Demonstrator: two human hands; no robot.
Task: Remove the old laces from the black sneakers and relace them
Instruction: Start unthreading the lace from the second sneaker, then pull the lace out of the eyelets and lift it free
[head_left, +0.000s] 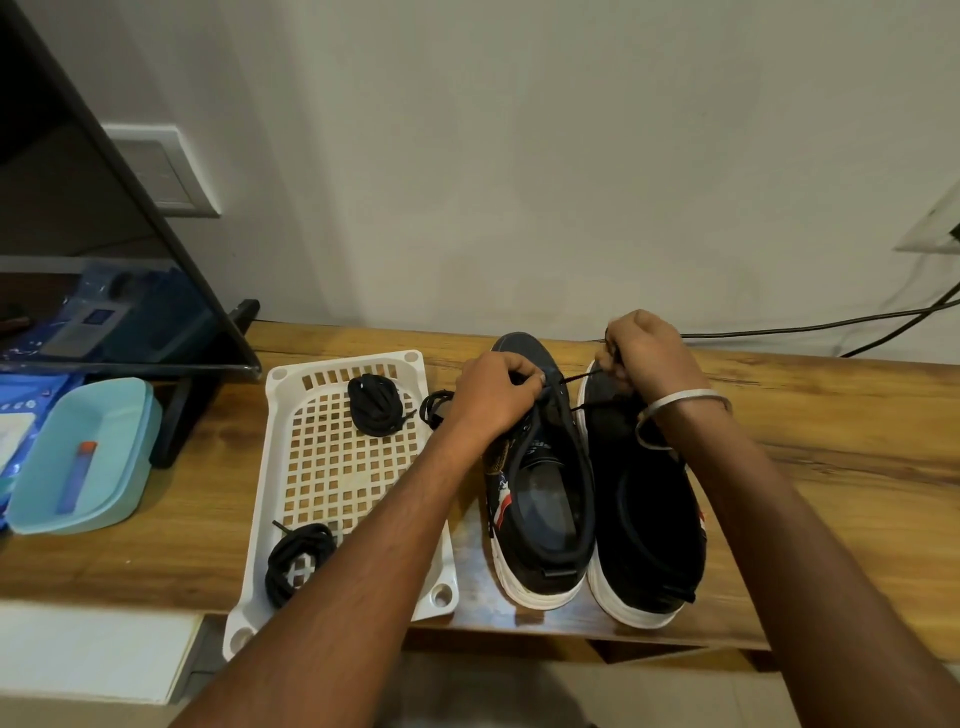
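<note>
Head view, single entry. Landmark: the white lattice tray (332, 467) on the wooden bench (831, 452).

- Left sneaker (540, 499): black, white sole, just right of the tray, toe toward the wall. A black lace (569, 381) is stretched taut across its front eyelets.
- Right sneaker (644, 519): black, white sole, touching the left sneaker on the side away from the tray. No lace can be made out on it, though its front is hidden by the right hand.
- Left hand (493, 400): over the left sneaker's front, at the tray's far right corner. Fingers (530, 382) are curled narrow, pinching one end of the lace.
- Right hand (649, 353): well right of the tray, above the toes of both shoes. Fingers curled tight round the lace's other end, pulling it up; a metal bangle (680, 405) sits on the wrist.
- Lace bundle, far (375, 405): coiled black, inside the tray at its far end.
- Lace bundle, near (298, 561): coiled black, inside the tray at its near left corner.
- Loose lace loop (435, 408): draped at the tray's far right rim, partly under the left hand.
- Teal lidded box (78, 457): left of the tray.

Progress, judged: whether lacing or unlacing is under way cannot be told. Only the lowest rows of one shoe are engaged, so most of the job remains.
</note>
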